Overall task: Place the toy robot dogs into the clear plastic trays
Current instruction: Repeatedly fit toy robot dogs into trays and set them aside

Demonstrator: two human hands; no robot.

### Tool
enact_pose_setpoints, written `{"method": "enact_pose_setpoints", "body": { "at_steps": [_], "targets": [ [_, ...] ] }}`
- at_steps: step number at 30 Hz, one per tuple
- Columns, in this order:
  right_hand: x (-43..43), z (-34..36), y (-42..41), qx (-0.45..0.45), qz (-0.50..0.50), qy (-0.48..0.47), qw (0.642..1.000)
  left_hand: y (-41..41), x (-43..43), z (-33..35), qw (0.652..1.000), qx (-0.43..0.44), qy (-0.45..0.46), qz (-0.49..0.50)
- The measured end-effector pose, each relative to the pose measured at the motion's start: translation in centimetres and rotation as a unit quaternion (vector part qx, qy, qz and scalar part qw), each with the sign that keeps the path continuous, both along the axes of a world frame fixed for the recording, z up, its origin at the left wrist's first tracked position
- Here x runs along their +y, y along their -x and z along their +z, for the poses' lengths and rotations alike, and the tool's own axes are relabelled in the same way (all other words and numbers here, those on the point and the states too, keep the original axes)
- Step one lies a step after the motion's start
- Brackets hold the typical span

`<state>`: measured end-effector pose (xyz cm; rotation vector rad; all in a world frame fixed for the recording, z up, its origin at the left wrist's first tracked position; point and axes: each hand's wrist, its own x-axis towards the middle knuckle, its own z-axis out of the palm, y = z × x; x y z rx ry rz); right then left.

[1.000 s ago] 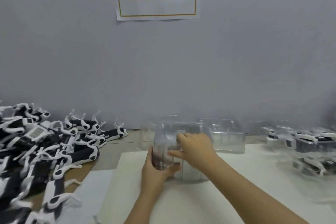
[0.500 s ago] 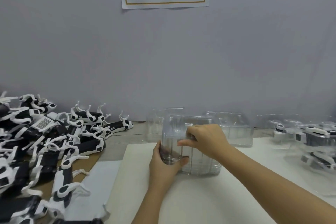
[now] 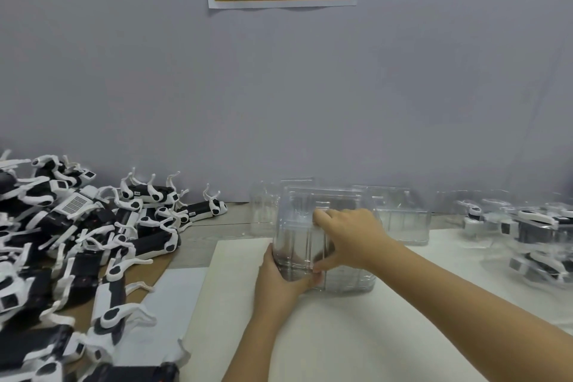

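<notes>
Clear plastic trays (image 3: 325, 245) in both hands' grip, left hand (image 3: 279, 282), right hand (image 3: 350, 236), near mat edge (image 3: 214, 276).

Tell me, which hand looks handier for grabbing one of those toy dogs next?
The left hand, probably. The pile of toy robot dogs lies on its side of the table, while the right hand lies across the clear tray stack and could steady it.
</notes>
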<state>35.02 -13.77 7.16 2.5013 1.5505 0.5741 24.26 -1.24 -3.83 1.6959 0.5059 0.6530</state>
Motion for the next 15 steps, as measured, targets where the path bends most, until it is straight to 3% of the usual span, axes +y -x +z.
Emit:
{"method": "enact_pose_setpoints", "body": {
  "at_steps": [4,9,12,15],
  "targets": [
    [0.4,-0.1,0.2,0.007,-0.012,0.001,1.000,0.3,0.1,-0.1,1.000,0.006,0.026,-0.003],
    [0.5,0.9,0.1,0.073,-0.046,-0.049,0.995,0.4,-0.2,0.1,0.995,-0.056,0.073,0.031],
    [0.3,1.8,-0.2,0.135,-0.077,-0.138,0.978,0.2,-1.8,1.1,0.970,-0.062,0.170,0.161],
    [-0.5,2.3,0.0,0.227,-0.101,-0.244,0.938,-0.2,-2.8,3.5,0.950,-0.092,0.291,0.066]
  ]
}}
